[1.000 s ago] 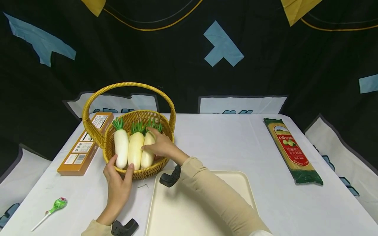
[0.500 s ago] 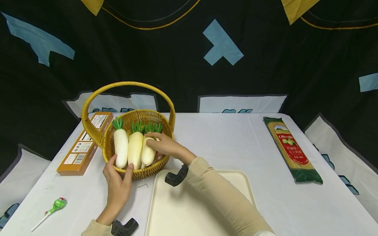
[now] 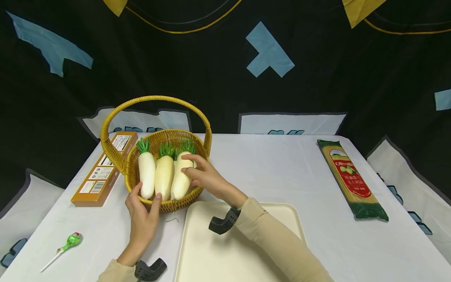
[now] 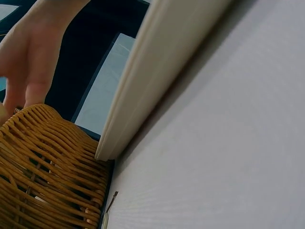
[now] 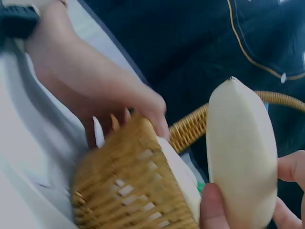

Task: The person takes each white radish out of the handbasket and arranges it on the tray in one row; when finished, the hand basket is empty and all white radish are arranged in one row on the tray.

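The right hand (image 3: 212, 178) has its grip closed on the rightmost white radish (image 3: 181, 184), which tilts over the basket's interior; whether it is lifted free, I cannot tell. The left hand (image 3: 143, 225) grips the rim at the front of the wicker basket (image 3: 181, 204). The work looks partway: one radish is grasped but not released, while the left radish (image 3: 147, 176) and middle radish (image 3: 164, 176) lie inside the basket, in neither grip. A cream tray (image 3: 211, 258) sits in front and to the right of the basket.
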Demonstrator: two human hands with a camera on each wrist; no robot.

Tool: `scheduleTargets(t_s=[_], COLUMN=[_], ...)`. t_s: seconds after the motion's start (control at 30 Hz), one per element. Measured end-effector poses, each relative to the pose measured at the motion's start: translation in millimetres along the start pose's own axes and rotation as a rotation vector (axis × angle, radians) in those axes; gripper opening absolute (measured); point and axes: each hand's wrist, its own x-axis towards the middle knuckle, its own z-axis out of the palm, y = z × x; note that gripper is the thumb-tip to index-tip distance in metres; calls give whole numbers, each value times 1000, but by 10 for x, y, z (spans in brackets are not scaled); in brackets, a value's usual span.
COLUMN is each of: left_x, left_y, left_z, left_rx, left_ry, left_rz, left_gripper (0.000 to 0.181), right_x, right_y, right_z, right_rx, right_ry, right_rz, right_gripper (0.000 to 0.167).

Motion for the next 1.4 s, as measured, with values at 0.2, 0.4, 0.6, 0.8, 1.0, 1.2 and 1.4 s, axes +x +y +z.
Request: scheduleTargets(t_s=[0.2,0.4,0.6,0.8,1.0,1.2,1.4], left_x=[-4,2,10,-2,-6,-10,-5], left_y=[7,4,-4,0,-2,7,11], left_z=[7,1,0,-13,-9,-10,-16], left_rx=[0,4,6,6,-2,2,5], left_ry=[7,-2,-16,-20,-13,-13,-12], left_rz=[0,3,-1,-15,-21,-21,-9], left_gripper=[61,61,61,60,61,61,61], right_x=[-386,-882,-1281,-1488,-1504,-1494,-1491], right_y=[10,48,184,413,660,756,767], right_z=[58,112,131,189,269,300,310], right_rx=[69,56,83,117,66,-80,-101], right_ry=[-9,-72,-163,-238,-274,-248,-254], right_rz=[-81,-91,-97,-23,-15,-82,-103], right_gripper=[43,46,45,45,46,51,62])
